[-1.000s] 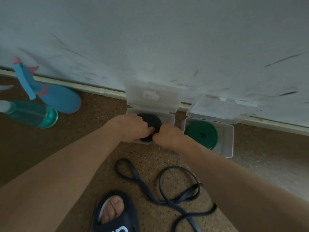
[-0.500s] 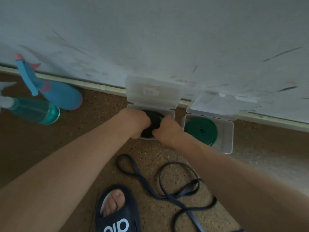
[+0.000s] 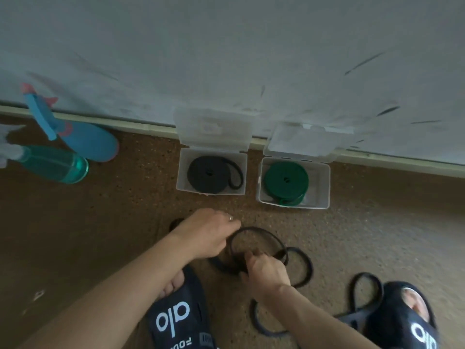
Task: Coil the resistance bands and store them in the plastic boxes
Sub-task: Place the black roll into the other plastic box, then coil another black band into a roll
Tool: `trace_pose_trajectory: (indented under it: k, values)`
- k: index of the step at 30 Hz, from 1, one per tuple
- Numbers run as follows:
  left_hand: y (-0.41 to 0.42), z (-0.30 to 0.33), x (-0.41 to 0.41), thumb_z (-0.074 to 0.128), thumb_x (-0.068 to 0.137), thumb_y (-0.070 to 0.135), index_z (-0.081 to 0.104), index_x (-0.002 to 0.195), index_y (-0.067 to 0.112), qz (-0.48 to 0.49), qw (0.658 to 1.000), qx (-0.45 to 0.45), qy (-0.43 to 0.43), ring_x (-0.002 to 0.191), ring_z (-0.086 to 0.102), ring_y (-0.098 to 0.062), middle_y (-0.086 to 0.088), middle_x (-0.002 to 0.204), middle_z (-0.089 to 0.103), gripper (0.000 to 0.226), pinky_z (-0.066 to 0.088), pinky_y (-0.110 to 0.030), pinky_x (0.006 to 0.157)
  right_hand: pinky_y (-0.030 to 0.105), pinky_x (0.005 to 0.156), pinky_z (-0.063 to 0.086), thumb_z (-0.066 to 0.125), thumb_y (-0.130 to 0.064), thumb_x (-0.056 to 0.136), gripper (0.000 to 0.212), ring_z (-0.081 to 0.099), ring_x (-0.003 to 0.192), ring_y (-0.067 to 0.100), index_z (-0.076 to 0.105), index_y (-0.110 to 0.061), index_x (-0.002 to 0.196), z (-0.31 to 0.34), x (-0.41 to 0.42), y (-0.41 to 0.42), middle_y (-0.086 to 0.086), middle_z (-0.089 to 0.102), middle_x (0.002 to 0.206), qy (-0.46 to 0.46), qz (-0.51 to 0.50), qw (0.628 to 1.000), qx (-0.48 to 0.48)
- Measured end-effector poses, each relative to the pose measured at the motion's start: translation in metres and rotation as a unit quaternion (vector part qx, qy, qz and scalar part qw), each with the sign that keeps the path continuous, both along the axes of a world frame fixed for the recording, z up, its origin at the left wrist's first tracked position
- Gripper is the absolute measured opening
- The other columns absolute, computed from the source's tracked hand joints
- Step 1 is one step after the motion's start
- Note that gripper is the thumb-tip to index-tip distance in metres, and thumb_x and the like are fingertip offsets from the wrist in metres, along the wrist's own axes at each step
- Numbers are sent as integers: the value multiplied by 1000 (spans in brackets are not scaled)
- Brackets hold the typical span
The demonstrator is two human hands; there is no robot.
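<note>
Right hand [image 3: 266, 272] grips the loose dark band [image 3: 259, 244], which loops beside the curled left hand [image 3: 208, 234].

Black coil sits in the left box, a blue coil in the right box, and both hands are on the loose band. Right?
Not quite. In the head view the coil in the right box is green, not blue. The rest stands.

Two open boxes [image 3: 181, 172] [image 3: 324, 183], one coiled band in each: black [image 3: 207, 173], green [image 3: 285, 180]. One loose band [image 3: 259, 231] on floor. Two hands [image 3: 205, 233] [image 3: 268, 272], two slides [image 3: 176, 321] [image 3: 407, 321], one spray bottle [image 3: 54, 163].
</note>
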State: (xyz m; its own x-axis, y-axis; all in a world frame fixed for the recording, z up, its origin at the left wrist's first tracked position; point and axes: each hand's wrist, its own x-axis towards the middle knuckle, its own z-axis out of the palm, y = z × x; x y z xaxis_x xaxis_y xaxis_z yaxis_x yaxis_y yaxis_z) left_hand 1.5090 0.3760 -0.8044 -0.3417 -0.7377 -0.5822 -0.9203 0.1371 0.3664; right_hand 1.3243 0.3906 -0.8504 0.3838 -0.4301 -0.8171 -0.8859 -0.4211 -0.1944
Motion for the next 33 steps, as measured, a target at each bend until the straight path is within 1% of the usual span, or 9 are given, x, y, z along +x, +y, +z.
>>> trace_pose_trajectory:
  k: [7, 9, 12, 16, 18, 21, 24, 29, 33]
  values:
    - [-11, 53, -3, 60, 98, 21, 47, 135, 36, 66, 995, 72, 29, 98, 57, -8, 10, 124, 58, 42, 54, -29, 81, 35, 92, 56, 58, -27, 101, 26, 69, 106, 24, 67, -22, 125, 51, -13, -42, 4, 71, 116, -92, -86, 992, 11]
    - [-22, 81, -6, 61, 97, 22, 43, 142, 42, 81, 993, 71, 41, 109, 59, -9, 11, 137, 56, 53, 55, -34, 87, 26, 74, 57, 60, -20, 100, 8, 69, 88, 16, 68, -23, 103, 78, -21, -59, 0, 71, 100, -145, -159, 976, 26]
    - [-42, 130, -18, 64, 92, 20, 40, 145, 47, 94, 990, 67, 79, 125, 56, -13, 9, 146, 53, 65, 52, -41, 103, 17, 52, 46, 63, -18, 100, 19, 62, 64, 8, 62, -27, 82, 140, -30, -81, -4, 66, 78, -254, -278, 926, 37]
    - [-60, 208, -39, 77, 83, 14, 41, 149, 34, 134, 975, 48, 170, 125, 57, -10, 12, 142, 53, 78, 47, -28, 107, 25, 59, 43, 68, -17, 93, 25, 57, 63, 12, 62, -21, 69, 237, -47, -105, -7, 60, 64, -349, -287, 892, -17]
    - [-60, 243, -52, 81, 85, 18, 45, 143, 37, 143, 970, 17, 198, 121, 58, -3, 16, 136, 56, 71, 46, -22, 108, 27, 60, 41, 68, -17, 92, 22, 53, 60, 10, 63, -19, 70, 285, -62, -112, -8, 59, 62, -391, -268, 880, -31]
    - [-54, 288, -74, 75, 92, 26, 50, 133, 43, 147, 966, -35, 210, 125, 55, -3, 17, 133, 60, 51, 41, -36, 114, 23, 54, 41, 68, -17, 93, 11, 52, 55, 6, 67, -16, 82, 347, -87, -111, -4, 61, 68, -445, -219, 867, -34]
    - [-50, 319, -100, 74, 92, 27, 58, 129, 34, 151, 947, -56, 278, 115, 63, -3, 12, 122, 68, 41, 47, -35, 107, 24, 58, 50, 67, -9, 93, 4, 59, 61, 8, 69, -8, 90, 384, -111, -107, 7, 67, 75, -506, -189, 839, -60]
    - [-40, 319, -134, 72, 94, 26, 60, 123, 38, 188, 899, -116, 378, 112, 67, -9, 7, 117, 71, 34, 54, -31, 100, 59, 92, 56, 67, -27, 83, 27, 71, 92, 40, 71, -3, 95, 397, -139, -104, 23, 73, 95, -578, -238, 777, -78]
    - [-34, 311, -142, 71, 93, 32, 67, 106, 39, 209, 893, -161, 364, 98, 70, -10, 15, 99, 73, 15, 56, -41, 92, 43, 77, 57, 69, -34, 87, 31, 68, 78, 24, 69, -4, 86, 400, -136, -94, 15, 67, 83, -620, -252, 743, -29]
